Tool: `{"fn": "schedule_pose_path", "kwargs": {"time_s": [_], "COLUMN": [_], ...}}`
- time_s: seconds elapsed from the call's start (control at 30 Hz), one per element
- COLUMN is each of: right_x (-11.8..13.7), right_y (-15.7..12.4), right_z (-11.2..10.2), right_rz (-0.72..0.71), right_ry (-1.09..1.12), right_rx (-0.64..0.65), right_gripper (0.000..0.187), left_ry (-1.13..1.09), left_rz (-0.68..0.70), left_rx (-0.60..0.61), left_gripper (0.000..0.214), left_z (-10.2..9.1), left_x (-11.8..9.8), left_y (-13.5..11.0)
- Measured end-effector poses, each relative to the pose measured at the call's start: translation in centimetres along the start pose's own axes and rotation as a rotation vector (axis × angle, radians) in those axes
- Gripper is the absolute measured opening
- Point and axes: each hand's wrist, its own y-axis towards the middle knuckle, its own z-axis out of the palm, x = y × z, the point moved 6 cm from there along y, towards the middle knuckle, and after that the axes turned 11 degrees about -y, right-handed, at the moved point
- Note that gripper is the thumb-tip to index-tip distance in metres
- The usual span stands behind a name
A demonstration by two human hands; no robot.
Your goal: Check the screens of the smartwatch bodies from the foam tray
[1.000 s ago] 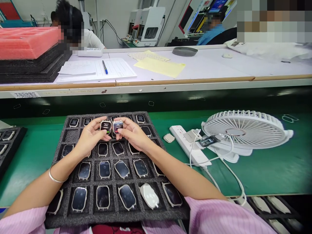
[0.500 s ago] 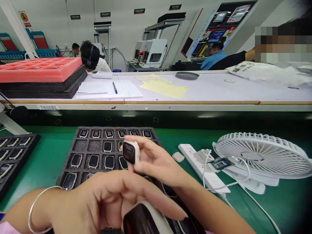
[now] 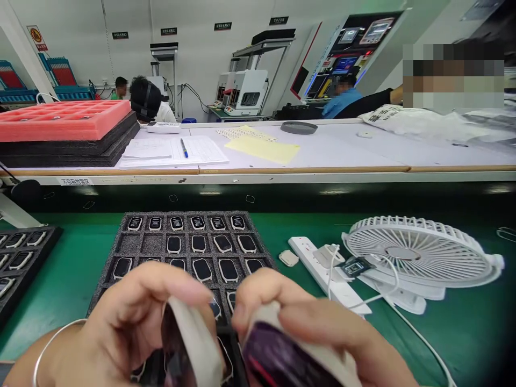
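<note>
My left hand [image 3: 116,322], a bangle at its wrist, is closed round a smartwatch body [image 3: 197,338] with a pale case and dark screen, tilted on its side. Close beside it, my right hand [image 3: 338,322] grips another pale smartwatch body [image 3: 290,357], whose dark screen shows a reddish streak. Neither watch has a strap in view. Beneath and beyond both hands lies a grey foam tray [image 3: 131,244] with rows of watch bodies in its pockets. Two pockets at the left of its second row hold nothing. My hands hide the tray's near part.
On the right are a white power strip [image 3: 310,258], a white fan [image 3: 407,258] and cables. Another watch tray [image 3: 30,269] sits at the left edge. The shelf [image 3: 342,156] beyond carries red foam [image 3: 72,118], papers [image 3: 201,150] and a grey dish [image 3: 299,128]. Several people sit farther back.
My right hand has come back from over the tray toward me with its watch, now beside my left hand. My left hand has turned its watch more onto its edge.
</note>
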Motion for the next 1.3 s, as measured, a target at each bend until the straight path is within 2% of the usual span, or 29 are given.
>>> {"fn": "schedule_pose_path", "kwargs": {"time_s": [0.1, 0.23, 0.4, 0.53, 0.67, 0.93, 1.3], "right_x": [-1.0, -4.3, -9.3, -11.9, -12.8, -13.3, -14.3], "right_y": [1.3, 3.8, 5.7, 6.2, 6.3, 6.6, 6.7], "right_z": [-0.4, -1.0, -1.5, -1.7, -2.0, -3.1, -3.6], "right_rz": [0.085, 0.25, 0.457, 0.569, 0.595, 0.52, 0.505], "right_ry": [0.297, 0.537, 0.722, 0.767, 0.754, 0.681, 0.618], "right_rx": [-0.082, -0.218, -0.333, -0.372, -0.408, -0.455, -0.45], "right_gripper": [0.048, 0.047, 0.037, 0.021, 0.016, 0.018, 0.023], "left_ry": [0.077, 0.15, 0.145, 0.108, 0.037, -0.065, -0.116], "left_rz": [0.025, 0.096, 0.016, -0.087, -0.134, -0.138, -0.162], "left_rx": [-0.083, -0.287, -0.467, -0.571, -0.588, -0.57, -0.561], "left_gripper": [0.055, 0.058, 0.059, 0.065, 0.066, 0.047, 0.045], "left_z": [-1.3, -4.6, -8.1, -9.8, -10.4, -10.8, -11.2], "left_x": [0.2, 1.1, 3.4, 5.1, 5.9, 6.0, 6.1], "left_y": [1.5, 3.8, 5.9, 6.4, 6.5, 6.8, 7.2]}}
